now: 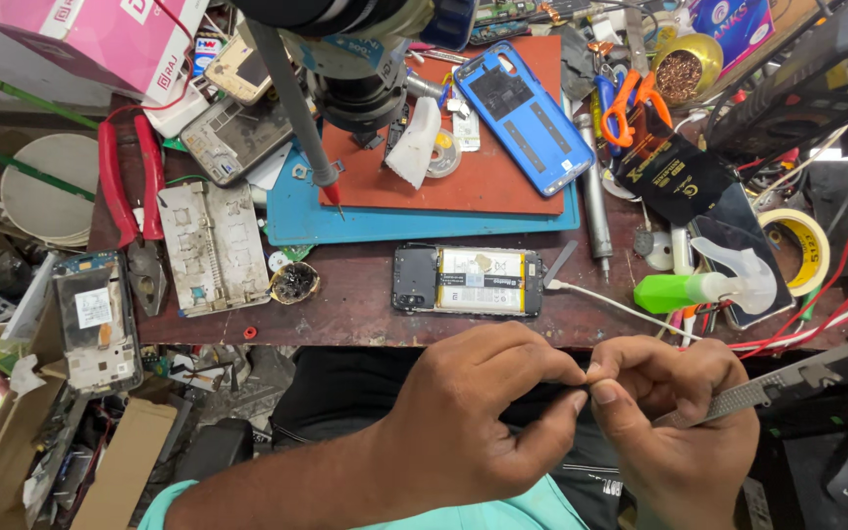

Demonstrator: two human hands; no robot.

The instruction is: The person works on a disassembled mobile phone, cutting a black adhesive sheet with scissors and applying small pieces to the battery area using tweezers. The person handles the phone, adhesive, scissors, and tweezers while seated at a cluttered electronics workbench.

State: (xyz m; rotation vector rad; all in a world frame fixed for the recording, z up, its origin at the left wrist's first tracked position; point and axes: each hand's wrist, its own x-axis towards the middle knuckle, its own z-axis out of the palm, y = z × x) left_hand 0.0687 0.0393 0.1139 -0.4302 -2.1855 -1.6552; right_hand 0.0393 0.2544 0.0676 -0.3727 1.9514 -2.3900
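The left hand (473, 412) and the right hand (674, 432) meet at their fingertips near the bottom edge, just off the near side of the table (365, 299). Both are curled almost closed, thumbs and forefingers pinched together on something tiny and dark between them; what it is cannot be told. The right hand also grips metal tweezers (752, 393), whose knurled handle sticks out to the right. A piece this small looks light, easily dropped and probably delicate, so it is best held by its edges with fingertips or the tweezer points.

Just beyond the hands lies an opened phone (468, 280), battery showing, flat on the table. A white cable (620, 306) runs right from it toward a green spray bottle (703, 287). Farther off, a blue phone back cover (522, 116) rests on a red mat (488, 182), with orange-handled scissors (630, 103) to its right and red-handled pliers (134, 182) at far left.
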